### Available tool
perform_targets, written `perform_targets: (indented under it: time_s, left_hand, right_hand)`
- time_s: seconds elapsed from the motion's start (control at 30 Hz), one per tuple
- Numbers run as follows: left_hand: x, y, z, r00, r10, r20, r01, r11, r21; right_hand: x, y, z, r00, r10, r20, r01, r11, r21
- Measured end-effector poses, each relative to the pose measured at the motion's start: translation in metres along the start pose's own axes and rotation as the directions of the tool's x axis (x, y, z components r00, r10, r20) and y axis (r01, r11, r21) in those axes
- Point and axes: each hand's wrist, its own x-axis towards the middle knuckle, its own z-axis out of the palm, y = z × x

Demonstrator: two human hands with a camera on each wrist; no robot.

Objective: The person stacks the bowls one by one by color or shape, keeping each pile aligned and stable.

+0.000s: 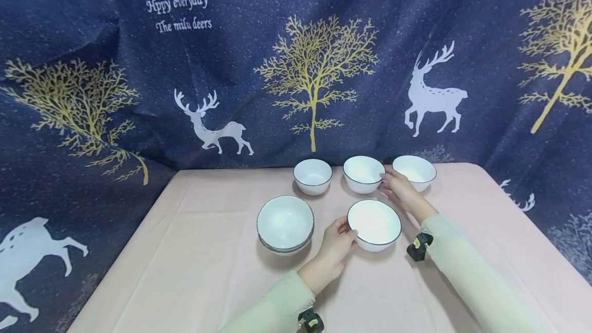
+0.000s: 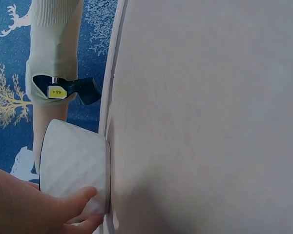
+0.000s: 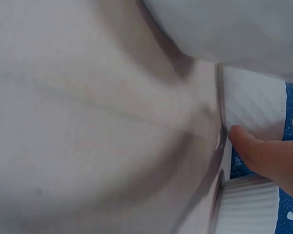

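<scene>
A white bowl with a dark rim (image 1: 374, 222) stands front right of centre, its outer wall patterned in diamonds. My left hand (image 1: 334, 248) grips it at the left edge, and the left wrist view shows the thumb (image 2: 83, 200) lying along the wall. Behind it is another dark-rimmed white bowl (image 1: 363, 171). My right hand (image 1: 401, 189) pinches that one at its right side, one fingertip over the rim. Seen from the right wrist, a finger (image 3: 251, 144) lies low against this bowl's wall (image 3: 256, 97).
To the left sits a stack of white bowls (image 1: 285, 224). One bowl (image 1: 313, 176) stands at the back left of the group, and a ribbed bowl (image 1: 416, 169) at the back right, just beyond my right hand. A pink cloth covers the table (image 1: 199, 251); a blue curtain (image 1: 277, 132) hangs behind.
</scene>
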Motion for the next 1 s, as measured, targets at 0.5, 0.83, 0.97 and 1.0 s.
perform_targets:
  time_s: [0.5, 0.83, 0.97, 1.0]
  left_hand:
    - [0.0, -0.001, -0.003, 0.999, -0.006, 0.048, 0.006, 1.0, -0.01]
    - [0.002, -0.001, -0.002, 0.999, -0.006, 0.037, 0.007, 1.0, -0.02]
    - [0.002, -0.002, -0.002, 0.999, -0.007, 0.036, 0.008, 1.0, -0.018]
    - [0.002, -0.002, -0.001, 0.999, -0.008, 0.035, 0.009, 1.0, -0.016]
  right_hand:
    - [0.008, 0.011, -0.006, 0.999, -0.008, 0.045, 0.009, 1.0, -0.015]
    - [0.015, 0.015, -0.005, 0.998, 0.047, 0.045, -0.048, 0.999, 0.022]
    - [0.016, 0.018, -0.006, 0.998, 0.035, 0.058, -0.035, 0.999, -0.003]
    - [0.016, 0.018, -0.007, 0.998, 0.03, 0.062, -0.03, 1.0, -0.009]
